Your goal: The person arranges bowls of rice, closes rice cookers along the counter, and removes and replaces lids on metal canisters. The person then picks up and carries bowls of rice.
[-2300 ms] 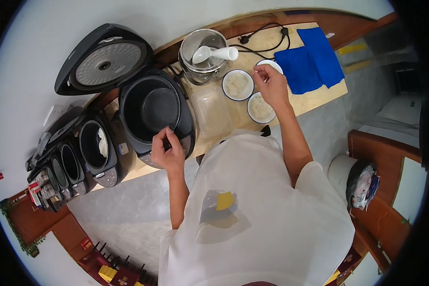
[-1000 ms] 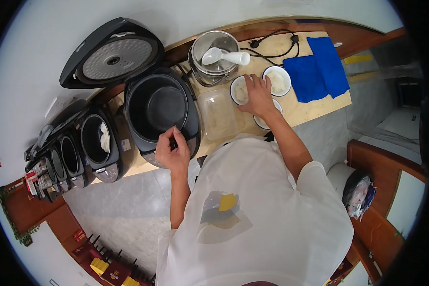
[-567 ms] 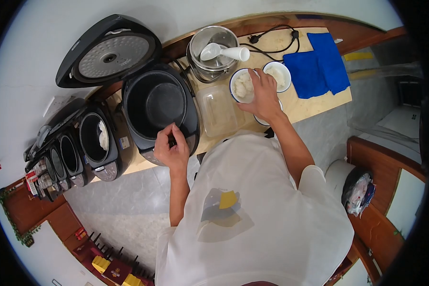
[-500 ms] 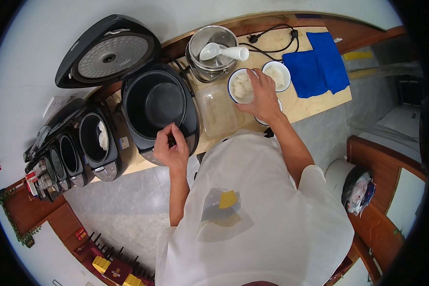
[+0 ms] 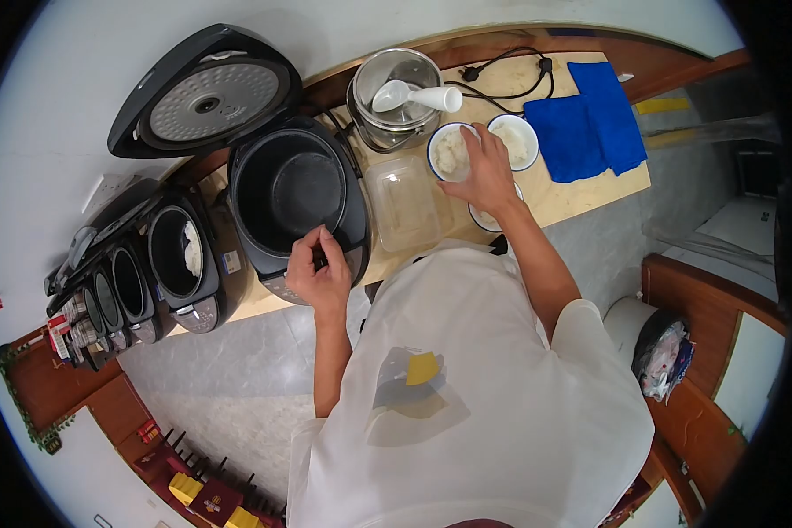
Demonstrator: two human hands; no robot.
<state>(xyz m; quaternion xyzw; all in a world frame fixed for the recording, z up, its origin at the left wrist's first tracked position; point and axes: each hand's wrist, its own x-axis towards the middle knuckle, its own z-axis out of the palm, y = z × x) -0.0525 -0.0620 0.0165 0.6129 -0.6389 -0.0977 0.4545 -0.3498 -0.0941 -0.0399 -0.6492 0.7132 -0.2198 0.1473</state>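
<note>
Right hand (image 5: 488, 172) closed round the bowl (image 5: 430, 160) in a wide C, fingers to the far rim, thumb to the near one: probably spread like that to spare the rice (image 5: 450, 153) inside. Hard to tell whether lifted or resting on the bench (image 5: 581, 191). Right between tub (image 5: 405, 207) and second bowl (image 5: 530, 145), in front of the pot (image 5: 367, 79), with a third bowl (image 5: 475, 218) half hidden under the wrist. Over to the left hand (image 5: 319, 268), up at the front edge of the cooker (image 5: 355, 207), thumb and forefinger tips meeting, nothing visible between them; perhaps held there to be clear of the bowls. Scoop (image 5: 436, 99) laid across the pot's mouth, handle out over the rim, likely for easy reaching. And a look at that held bowl: round, white, dark blue line along the rim, pale clumpy rice inside, bare white wall on the near side.
</note>
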